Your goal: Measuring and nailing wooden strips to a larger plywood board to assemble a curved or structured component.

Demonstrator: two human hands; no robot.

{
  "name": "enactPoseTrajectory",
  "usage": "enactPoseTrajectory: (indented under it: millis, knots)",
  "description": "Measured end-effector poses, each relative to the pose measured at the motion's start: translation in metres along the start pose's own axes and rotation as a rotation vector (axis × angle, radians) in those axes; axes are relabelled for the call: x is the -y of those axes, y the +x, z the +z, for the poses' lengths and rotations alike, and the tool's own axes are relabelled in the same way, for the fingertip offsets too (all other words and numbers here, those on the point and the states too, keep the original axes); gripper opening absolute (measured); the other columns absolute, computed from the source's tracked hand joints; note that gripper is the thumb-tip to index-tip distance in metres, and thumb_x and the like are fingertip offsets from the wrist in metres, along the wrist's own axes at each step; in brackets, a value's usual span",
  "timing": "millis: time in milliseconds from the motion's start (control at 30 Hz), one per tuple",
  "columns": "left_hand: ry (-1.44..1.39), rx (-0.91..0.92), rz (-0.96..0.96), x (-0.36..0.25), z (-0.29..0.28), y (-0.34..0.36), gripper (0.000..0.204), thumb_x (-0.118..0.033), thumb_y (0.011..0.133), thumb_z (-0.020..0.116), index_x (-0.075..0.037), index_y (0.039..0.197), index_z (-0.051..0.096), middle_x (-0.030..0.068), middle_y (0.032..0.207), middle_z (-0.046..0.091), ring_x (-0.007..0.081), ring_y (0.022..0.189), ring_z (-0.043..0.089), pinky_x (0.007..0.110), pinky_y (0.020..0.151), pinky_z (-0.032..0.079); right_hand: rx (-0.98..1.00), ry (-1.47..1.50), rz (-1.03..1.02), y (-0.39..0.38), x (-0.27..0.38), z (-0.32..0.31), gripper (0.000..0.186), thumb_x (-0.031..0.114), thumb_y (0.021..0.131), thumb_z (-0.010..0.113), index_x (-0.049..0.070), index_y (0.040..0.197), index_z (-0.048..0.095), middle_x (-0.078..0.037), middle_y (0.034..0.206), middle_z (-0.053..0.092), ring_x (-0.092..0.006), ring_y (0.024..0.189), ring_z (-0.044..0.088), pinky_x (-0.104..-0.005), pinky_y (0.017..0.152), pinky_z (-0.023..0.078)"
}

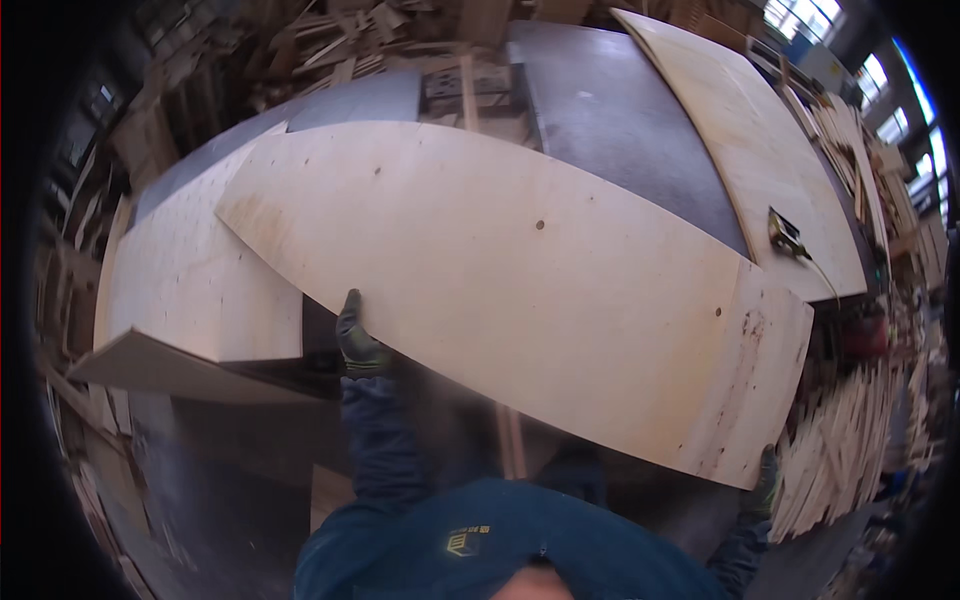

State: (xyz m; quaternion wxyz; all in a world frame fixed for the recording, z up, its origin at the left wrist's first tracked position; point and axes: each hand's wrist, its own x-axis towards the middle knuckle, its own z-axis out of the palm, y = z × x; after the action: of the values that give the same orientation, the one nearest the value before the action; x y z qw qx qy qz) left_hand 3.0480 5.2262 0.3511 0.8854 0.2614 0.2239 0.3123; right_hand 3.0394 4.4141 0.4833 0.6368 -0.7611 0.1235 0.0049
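Note:
A large pale plywood sheet (520, 290) spans the middle of the view, slanting from the far left to the near right, with small dark knots on its face. My left hand (361, 342), in a dark glove, grips its near edge left of centre; the thumb lies up at the edge and the other fingers are hidden beneath. At the near right corner my right hand (767, 484), also gloved, holds the sheet's end, its fingers partly hidden. The sheet's left end overlaps another pale plywood sheet (190, 280).
Dark panels (620, 110) lie beyond the sheet. At far right, a small black and yellow device (787, 235) rests on another plywood board (740, 120). Thin wood strips (835, 450) are piled on the right. A bent-looking panel (170, 368) juts out at left; scrap wood (330, 45) fills the back.

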Motion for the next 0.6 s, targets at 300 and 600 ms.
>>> enactPoseTrajectory:
  millis: [300,600]
  knots:
    - [0.030,0.457,-0.111,0.214,0.161,0.070,0.044,-0.025,0.118,0.067,0.002,0.152,0.067,0.0157,0.142,0.078,0.0330,0.129,0.077,0.050,0.114,0.065,-0.170,0.371,0.100,-0.022,-0.283,-0.089,0.067,0.050,0.122,0.062,-0.006,0.159,0.062,-0.019,0.146,0.075,-0.0277,0.131,0.075,-0.0462,0.115,0.063]
    - [0.196,0.449,-0.386,0.417,0.340,0.148,0.031,-0.021,0.116,0.068,-0.003,0.140,0.075,0.0106,0.130,0.080,0.0279,0.115,0.078,0.045,0.099,0.066,-0.436,0.715,0.156,-0.024,-0.271,-0.018,0.052,0.041,0.120,0.066,-0.004,0.148,0.068,-0.017,0.136,0.077,-0.0253,0.123,0.076,-0.0440,0.108,0.063]
